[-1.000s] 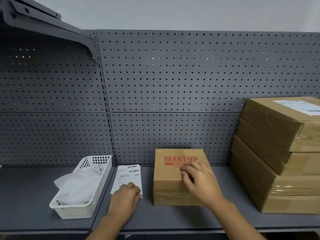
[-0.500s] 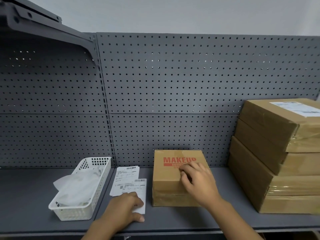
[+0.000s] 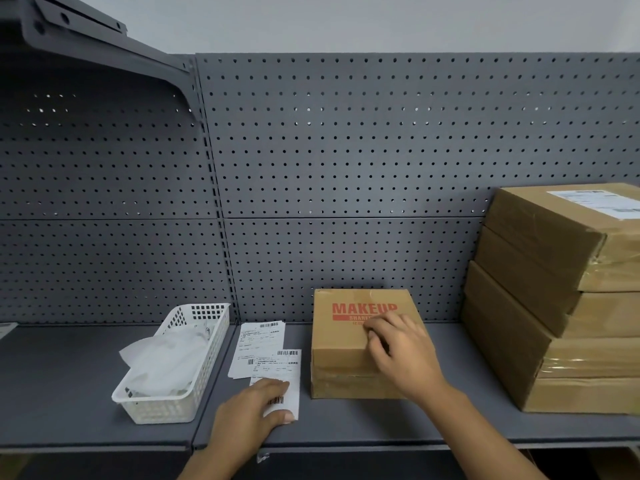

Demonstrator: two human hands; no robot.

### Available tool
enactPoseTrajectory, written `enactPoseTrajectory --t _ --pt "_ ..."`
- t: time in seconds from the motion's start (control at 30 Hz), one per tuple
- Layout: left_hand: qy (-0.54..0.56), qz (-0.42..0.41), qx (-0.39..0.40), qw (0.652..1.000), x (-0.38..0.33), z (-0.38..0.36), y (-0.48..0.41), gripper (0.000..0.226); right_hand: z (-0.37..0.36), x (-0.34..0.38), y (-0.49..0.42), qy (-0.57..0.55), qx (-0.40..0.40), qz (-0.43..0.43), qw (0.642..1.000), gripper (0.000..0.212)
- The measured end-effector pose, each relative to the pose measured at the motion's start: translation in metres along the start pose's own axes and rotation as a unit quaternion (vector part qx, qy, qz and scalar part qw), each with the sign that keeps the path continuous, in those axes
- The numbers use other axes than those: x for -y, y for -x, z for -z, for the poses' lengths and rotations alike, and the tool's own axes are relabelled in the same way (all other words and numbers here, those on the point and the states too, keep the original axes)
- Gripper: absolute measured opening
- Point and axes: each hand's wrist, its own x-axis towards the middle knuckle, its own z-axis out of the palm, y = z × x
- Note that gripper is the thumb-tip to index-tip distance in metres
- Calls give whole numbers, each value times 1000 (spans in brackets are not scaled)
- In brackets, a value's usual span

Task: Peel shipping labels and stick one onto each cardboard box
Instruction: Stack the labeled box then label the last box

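Label pinned flat under left hand — right hand rests open on box.

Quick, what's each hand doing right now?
Left hand: open, flat on the front shipping label.
Right hand: open, resting on the MAKEUP box.

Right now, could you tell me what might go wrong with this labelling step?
The left hand presses flat on the top label, which overlaps the label stack; dragging could pull two sheets together. The right hand covers part of the MAKEUP box top, so the label may land crooked.
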Motion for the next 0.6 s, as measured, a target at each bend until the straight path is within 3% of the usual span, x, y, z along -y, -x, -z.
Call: enactPoseTrajectory --t 0.13,0.33,0.47,0.6 --pt "-4 12 -16 1000 -3 2 2 69 2 0 1 -4 7 1 1000 46" --pt "-5 16 -37 999 -1 8 -4 61 9 1 -1 -18 22 4 1000 45" --pt "97 70 -133 984 -3 24 -11 58 15 4 -4 -30 41 6 999 33" --pt "185 53 -235 953 -31 57 -23 47 19 7 -9 -51 36 5 998 29"
